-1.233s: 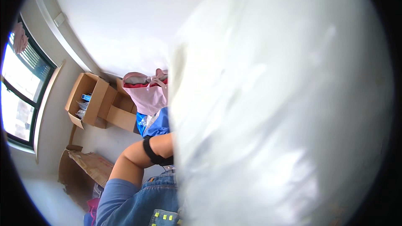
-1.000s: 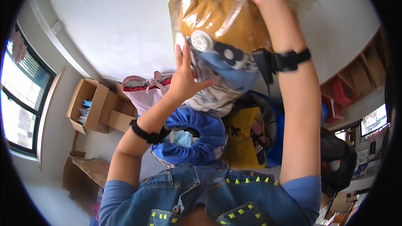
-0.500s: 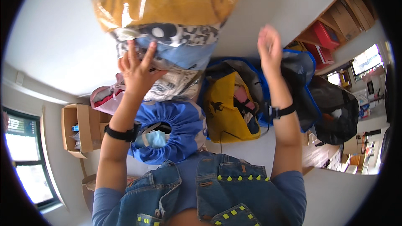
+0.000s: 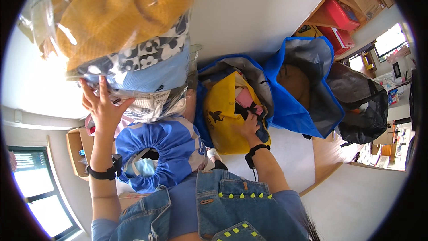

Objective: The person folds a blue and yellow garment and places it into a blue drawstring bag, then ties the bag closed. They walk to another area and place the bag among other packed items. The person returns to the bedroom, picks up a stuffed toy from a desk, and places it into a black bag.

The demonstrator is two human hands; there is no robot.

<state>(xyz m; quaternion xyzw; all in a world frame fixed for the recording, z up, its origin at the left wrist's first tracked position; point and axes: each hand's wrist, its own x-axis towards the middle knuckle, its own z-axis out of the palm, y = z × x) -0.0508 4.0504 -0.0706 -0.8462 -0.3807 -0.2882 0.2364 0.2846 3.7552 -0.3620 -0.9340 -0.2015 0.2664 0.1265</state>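
Observation:
A tall clear plastic bag [image 4: 129,20] of folded clothes stands at the upper left, mustard on top, then black-and-white flowered cloth and light blue. My left hand [image 4: 104,109] rests on its lower front, fingers spread, not gripping. Below that wrist sits a blue drawstring bag [image 4: 174,147], its gathered mouth showing pale blue cloth. In the middle, a yellow bag [image 4: 219,127] holds pink and dark clothes [image 4: 244,98]. My right hand [image 4: 249,126] is over the yellow bag's mouth beside the dark cloth, its fingers loosely extended and partly hard to make out.
The yellow bag sits inside a blue bag with grey lining [image 4: 254,69]. To its right stand another blue bag [image 4: 307,107] and a black bag [image 4: 368,111]. Red boxes [image 4: 341,14] fill a wooden shelf at upper right. A cardboard box [image 4: 78,149] is at the left.
My right hand has come down from the air to the yellow bag. The view has shifted, so the clear bag sits further left; my left hand stays against it.

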